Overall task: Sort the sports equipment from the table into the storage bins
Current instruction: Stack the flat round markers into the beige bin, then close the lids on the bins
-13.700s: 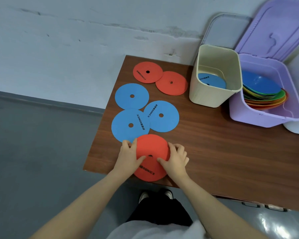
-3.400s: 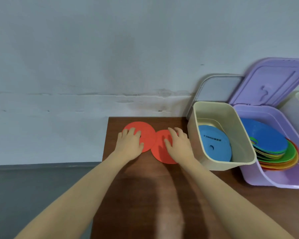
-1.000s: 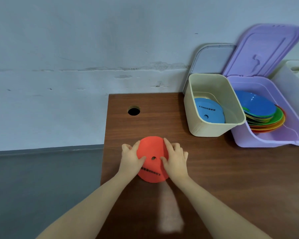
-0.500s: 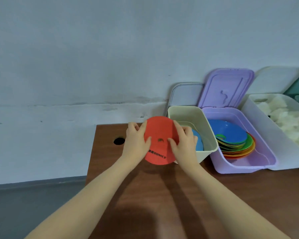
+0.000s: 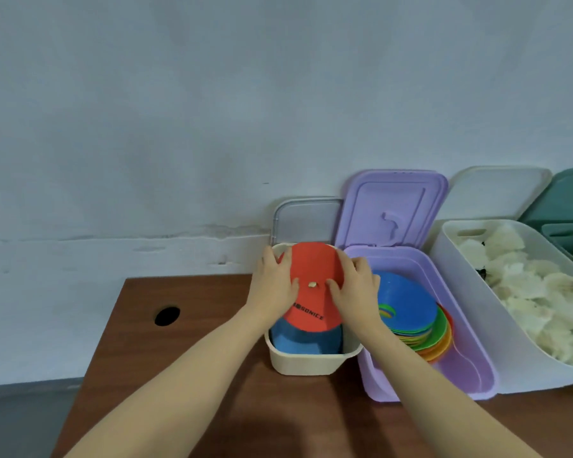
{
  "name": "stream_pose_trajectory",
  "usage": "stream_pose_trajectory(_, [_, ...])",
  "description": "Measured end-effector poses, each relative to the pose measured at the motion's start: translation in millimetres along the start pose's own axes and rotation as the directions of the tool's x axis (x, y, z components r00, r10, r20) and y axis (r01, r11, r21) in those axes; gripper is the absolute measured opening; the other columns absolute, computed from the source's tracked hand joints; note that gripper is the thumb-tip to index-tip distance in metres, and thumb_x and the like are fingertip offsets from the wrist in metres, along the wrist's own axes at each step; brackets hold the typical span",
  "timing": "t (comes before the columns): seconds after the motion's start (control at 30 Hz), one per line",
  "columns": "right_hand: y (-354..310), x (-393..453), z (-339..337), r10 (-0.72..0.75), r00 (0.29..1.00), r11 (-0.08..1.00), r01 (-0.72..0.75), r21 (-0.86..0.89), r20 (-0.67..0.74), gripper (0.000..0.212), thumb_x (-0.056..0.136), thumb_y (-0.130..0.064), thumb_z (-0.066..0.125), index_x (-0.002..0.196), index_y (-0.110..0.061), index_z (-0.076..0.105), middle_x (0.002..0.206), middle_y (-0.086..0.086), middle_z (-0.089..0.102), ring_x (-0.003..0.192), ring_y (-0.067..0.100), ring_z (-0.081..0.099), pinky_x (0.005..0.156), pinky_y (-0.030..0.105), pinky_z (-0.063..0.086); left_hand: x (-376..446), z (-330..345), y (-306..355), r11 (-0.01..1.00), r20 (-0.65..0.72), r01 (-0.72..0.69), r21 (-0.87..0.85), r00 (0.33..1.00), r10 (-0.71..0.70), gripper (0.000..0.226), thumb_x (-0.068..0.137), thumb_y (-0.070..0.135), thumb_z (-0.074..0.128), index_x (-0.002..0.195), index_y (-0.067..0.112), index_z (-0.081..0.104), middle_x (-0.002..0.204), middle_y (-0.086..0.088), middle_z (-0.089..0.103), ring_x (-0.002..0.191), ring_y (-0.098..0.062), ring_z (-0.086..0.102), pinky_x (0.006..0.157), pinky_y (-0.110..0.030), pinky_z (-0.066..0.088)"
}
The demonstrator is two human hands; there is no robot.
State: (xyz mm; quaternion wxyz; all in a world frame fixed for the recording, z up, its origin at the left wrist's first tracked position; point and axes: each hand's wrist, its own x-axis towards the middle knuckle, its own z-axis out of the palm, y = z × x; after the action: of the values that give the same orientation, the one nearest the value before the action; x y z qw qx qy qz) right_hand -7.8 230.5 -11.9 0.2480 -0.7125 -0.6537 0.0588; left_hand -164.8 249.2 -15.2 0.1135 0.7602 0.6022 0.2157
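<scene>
We hold the red disc (image 5: 315,285) over the cream bin (image 5: 306,361), our left hand (image 5: 273,287) and right hand (image 5: 358,289) gripping its opposite edges, blue discs (image 5: 298,342) beneath. The bin stands on the brown bench (image 5: 186,342) against a pale wall (image 5: 179,110).
</scene>
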Motion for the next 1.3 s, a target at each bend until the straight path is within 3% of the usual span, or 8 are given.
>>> stream_pose_trajectory(0.1, [21,-3,16,0.006,0.991,0.991,0.012,-0.132,0.136,0.056,0.088,-0.033,0.054,0.14,-0.022,0.036,0.124,0.011,0.043,0.108,0.034,0.042,0.091,0.041,0.029,0,10,1,0.951,0.138,0.029,0.309,0.988,-0.075,0.061,0.09,0.037,0.049,0.143,0.019,0.027,0.136,-0.014,0.031,0.114,-0.034,0.037,0.096,-0.041,0.032])
stream_pose_trajectory(0.17, [33,-6,22,-0.022,0.986,0.989,0.045,-0.14,0.165,0.052,0.089,-0.035,0.053,0.137,-0.021,0.04,0.127,0.011,0.042,0.109,0.034,0.041,0.092,0.042,0.03,-3,13,0,0.917,0.158,0.007,0.399,0.984,-0.076,0.059,0.091,0.041,0.045,0.143,0.022,0.027,0.138,-0.011,0.031,0.116,-0.033,0.034,0.096,-0.04,0.029])
stream_pose_trajectory(0.43, [38,17,13,-0.156,0.98,0.986,0.162,-0.044,0.127,0.049,0.087,-0.027,0.049,0.135,-0.018,0.044,0.125,0.011,0.046,0.104,0.035,0.045,0.085,0.042,0.033,9,-1,3,0.929,0.045,-0.021,0.369,0.999,0.004,0.057,0.091,0.037,0.043,0.143,0.02,0.026,0.142,-0.009,0.029,0.122,-0.029,0.03,0.097,-0.037,0.026])
stream_pose_trajectory(0.67, [19,62,-11,-0.188,0.982,0.981,0.186,0.053,0.025,0.048,0.09,-0.018,0.05,0.137,-0.015,0.041,0.137,0.007,0.04,0.116,0.03,0.043,0.091,0.039,0.029,41,-18,12,0.966,-0.06,0.104,0.238,0.994,-0.092,0.068,0.093,0.034,0.043,0.148,0.014,0.008,0.149,-0.02,0.016,0.129,-0.037,0.027,0.104,-0.044,0.024])
stream_pose_trajectory(0.8, [12,81,-15,-0.201,0.979,0.979,0.202,-0.013,0.027,0.054,0.092,-0.024,0.049,0.143,-0.019,0.031,0.15,0.006,0.027,0.13,0.029,0.031,0.101,0.04,0.024,54,-18,7,0.968,-0.029,0.124,0.217,0.992,-0.12,0.069,0.095,0.038,0.039,0.149,0.018,0.001,0.151,-0.02,0.013,0.131,-0.038,0.027,0.105,-0.045,0.025])
stream_pose_trajectory(0.93, [14,86,-4,-0.212,0.973,0.971,0.221,-0.092,0.092,0.057,0.094,-0.03,0.045,0.146,-0.024,0.024,0.154,0.004,0.02,0.135,0.026,0.025,0.106,0.041,0.017,52,-3,-8,0.96,0.049,0.118,0.256,0.99,-0.135,0.063,0.096,0.035,0.036,0.148,0.018,0.005,0.139,-0.016,0.035,0.115,-0.035,0.045,0.092,-0.043,0.037])
stream_pose_trajectory(1.07, [31,70,19,-0.174,0.968,0.971,0.2,-0.135,0.183,0.056,0.092,-0.028,0.043,0.145,-0.027,0.024,0.154,0.006,0.02,0.134,0.028,0.026,0.106,0.042,0.019,37,20,-30,0.931,0.201,0.105,0.35,0.962,-0.184,0.056,0.095,0.025,0.034,0.147,0.017,0.014,0.127,-0.011,0.049,0.108,-0.032,0.05,0.088,-0.041,0.039])
stream_pose_trajectory(1.3, [49,43,47,-0.097,0.964,0.989,0.122,-0.086,0.249,0.058,0.094,-0.033,0.042,0.147,-0.032,0.018,0.155,-0.002,0.014,0.135,0.022,0.023,0.105,0.044,0.018,29,29,-42,0.915,0.141,0.122,0.386,0.972,-0.189,0.055,0.096,0.025,0.031,0.147,0.019,0.013,0.126,-0.005,0.051,0.111,-0.028,0.047,0.088,-0.037,0.036])
